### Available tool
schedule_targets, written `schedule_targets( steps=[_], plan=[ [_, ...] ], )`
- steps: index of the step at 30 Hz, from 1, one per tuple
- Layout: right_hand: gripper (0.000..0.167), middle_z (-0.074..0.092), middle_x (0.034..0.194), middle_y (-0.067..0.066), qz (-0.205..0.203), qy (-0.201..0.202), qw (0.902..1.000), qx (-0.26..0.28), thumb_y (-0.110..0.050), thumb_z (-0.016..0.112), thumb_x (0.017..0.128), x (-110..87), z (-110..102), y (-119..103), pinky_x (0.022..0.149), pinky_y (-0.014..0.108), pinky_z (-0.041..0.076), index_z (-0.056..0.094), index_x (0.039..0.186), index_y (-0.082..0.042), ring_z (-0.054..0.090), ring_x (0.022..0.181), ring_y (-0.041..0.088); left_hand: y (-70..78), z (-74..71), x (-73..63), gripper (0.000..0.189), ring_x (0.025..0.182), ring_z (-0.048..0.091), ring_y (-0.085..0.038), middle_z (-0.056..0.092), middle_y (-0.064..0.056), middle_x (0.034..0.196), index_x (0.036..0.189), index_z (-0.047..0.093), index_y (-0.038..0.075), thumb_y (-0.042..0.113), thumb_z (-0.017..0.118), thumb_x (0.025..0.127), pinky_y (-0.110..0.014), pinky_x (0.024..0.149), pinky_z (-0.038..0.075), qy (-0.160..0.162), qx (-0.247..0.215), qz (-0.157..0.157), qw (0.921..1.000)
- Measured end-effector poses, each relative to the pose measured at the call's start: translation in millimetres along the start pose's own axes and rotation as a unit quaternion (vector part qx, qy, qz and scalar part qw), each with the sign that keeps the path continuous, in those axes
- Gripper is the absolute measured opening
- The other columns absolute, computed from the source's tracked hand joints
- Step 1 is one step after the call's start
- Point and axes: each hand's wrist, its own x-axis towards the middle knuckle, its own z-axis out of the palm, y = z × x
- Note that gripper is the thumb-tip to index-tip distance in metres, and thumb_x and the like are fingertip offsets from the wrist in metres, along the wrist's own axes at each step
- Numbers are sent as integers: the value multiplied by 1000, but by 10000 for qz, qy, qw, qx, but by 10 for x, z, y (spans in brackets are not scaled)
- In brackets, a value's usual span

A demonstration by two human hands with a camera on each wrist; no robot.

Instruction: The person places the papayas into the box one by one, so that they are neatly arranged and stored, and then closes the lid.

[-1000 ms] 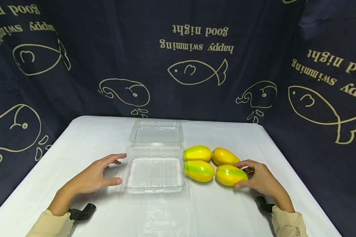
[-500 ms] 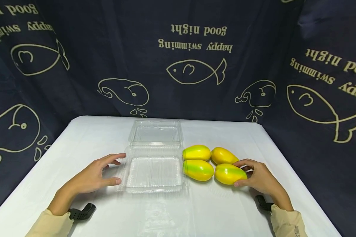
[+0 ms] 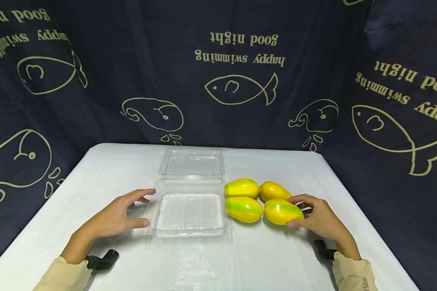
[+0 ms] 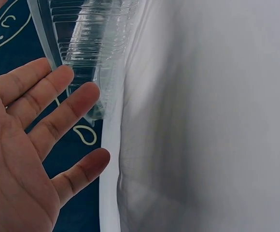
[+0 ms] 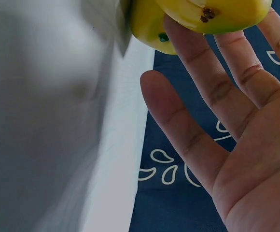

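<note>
Four yellow-green fruits stand in two rows of two, right of the middle of the white surface point(image 3: 276, 262). The near-right fruit point(image 3: 281, 211) is in the right hand point(image 3: 318, 216), whose grip pinches its right end, thumb on the near side and forefinger on the far side; whether the fruit rests or is slightly raised, I cannot tell. Its long axis runs mostly parallel to the near edge, right end tipped a little toward the near-right corner, and the right wrist view shows a brown mark at the end facing the palm. The far-right fruit point(image 3: 274, 191) slants likewise; the far-left fruit point(image 3: 242, 188) and near-left fruit point(image 3: 245, 210) lie roughly along the near edge's direction, left ends just beside the one clear container point(image 3: 189, 214). Its single lid point(image 3: 192, 163) lies back toward the far edge. The left hand point(image 3: 114, 216) has its grip spread beside the container's left rim, toward the surface's left edge. Upside-down "good night" and "happy swimming" read three times on the dark blue cloth point(image 3: 240, 129), the outer copies partly cut off; the right sleeve point(image 3: 353, 270) carries letters like "Slim"
</note>
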Motion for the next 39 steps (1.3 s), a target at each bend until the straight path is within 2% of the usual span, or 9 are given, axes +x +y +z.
schedule_targets(
  steps=[8, 15, 21, 31, 39],
  plan=[
    [61, 70, 119, 4, -108, 254, 9996, -6, -31, 94, 66, 8, 40, -2, 79, 24, 57, 70, 120, -18, 64, 96, 10, -26, -32, -2, 78, 118, 64, -16, 56, 2, 146, 150, 46, 20, 40, 81, 83, -47, 95, 52, -57, 11, 20, 10000],
    [63, 70, 119, 1, -181, 456, 9988, 79, -33, 94, 66, 85, 115, -13, 81, 25, 57, 69, 122, -20, 65, 97, 9, -72, -89, -8, 78, 118, 63, -17, 55, 6, 146, 149, 47, 21, 44, 81, 83, -46, 95, 52, -8, 72, -27, 10000],
    [63, 70, 117, -2, -226, 562, 9982, 49, -30, 95, 65, 121, 53, -75, 83, 21, 56, 69, 121, -23, 67, 94, 9, -80, -67, 8, 78, 118, 64, -17, 54, 3, 147, 150, 46, 19, 42, 81, 84, -46, 95, 52, -74, -11, 30, 10000],
    [64, 70, 117, -8, -369, 462, 9982, -49, -37, 95, 64, 320, -9, -354, 87, 26, 56, 69, 121, -25, 67, 97, 15, -57, -18, 11, 78, 121, 62, -17, 53, 7, 148, 150, 45, 22, 41, 81, 83, -48, 96, 52, -29, -119, -44, 9999],
    [63, 70, 119, -3, -446, 398, 9981, 154, -34, 95, 66, 448, 71, -603, 89, 28, 56, 69, 122, -22, 67, 98, 17, -25, 6, -16, 78, 121, 63, -19, 54, 3, 148, 149, 46, 18, 39, 82, 83, -49, 95, 52, -2, -152, 25, 9999]
  ],
)
